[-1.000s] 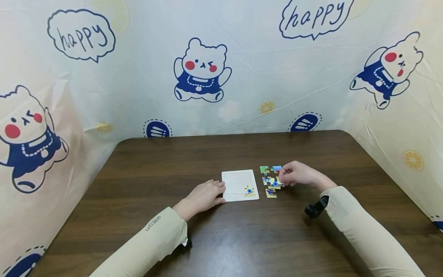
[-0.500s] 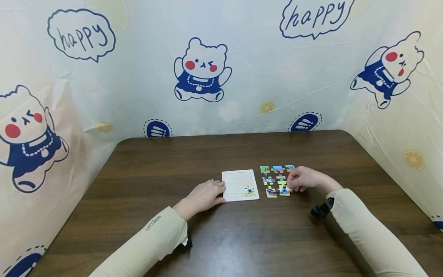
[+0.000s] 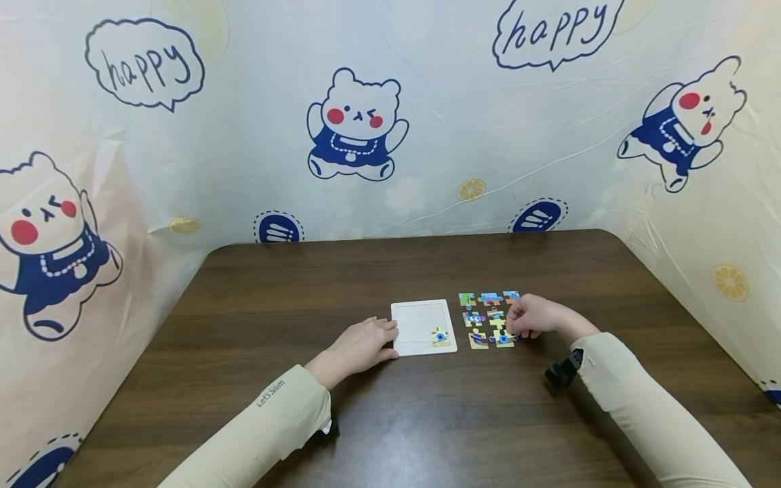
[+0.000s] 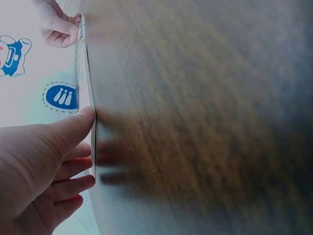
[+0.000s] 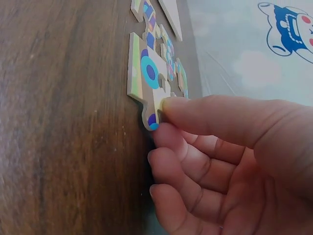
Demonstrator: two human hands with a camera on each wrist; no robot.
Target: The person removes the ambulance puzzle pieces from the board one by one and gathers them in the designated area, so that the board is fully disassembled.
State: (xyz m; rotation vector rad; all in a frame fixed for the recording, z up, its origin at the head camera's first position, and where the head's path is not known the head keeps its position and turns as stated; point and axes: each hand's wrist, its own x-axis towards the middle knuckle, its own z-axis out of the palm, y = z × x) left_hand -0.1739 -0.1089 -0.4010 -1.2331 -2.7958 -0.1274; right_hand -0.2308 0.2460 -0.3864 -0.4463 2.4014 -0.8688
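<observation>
My left hand [image 3: 355, 347] rests at the left edge of a white puzzle tray [image 3: 415, 322], fingers relaxed. In the left wrist view its thumb [image 4: 80, 125] touches the tray's edge. One jigsaw piece with a blue circle [image 3: 440, 337] lies in the tray's near right corner. To the right of the tray my right hand [image 3: 537, 317] pinches another yellow jigsaw piece [image 3: 503, 339] between thumb and forefinger at its right side. In the right wrist view this piece [image 5: 138, 73] shows a blue ring, close over the table, with the other fingers curled beside it.
Several loose jigsaw pieces lie in rough rows beside the tray, among them a green one [image 3: 466, 299], a blue one [image 3: 490, 299] and a yellow one [image 3: 478, 339]. The brown wooden table [image 3: 293, 285] meets a printed cloth backdrop [image 3: 244, 135] behind.
My right hand has moved right with the yellow piece, bringing it to the near right of the loose pieces and uncovering others. In the last half second it barely shifted. My left hand stayed put.
</observation>
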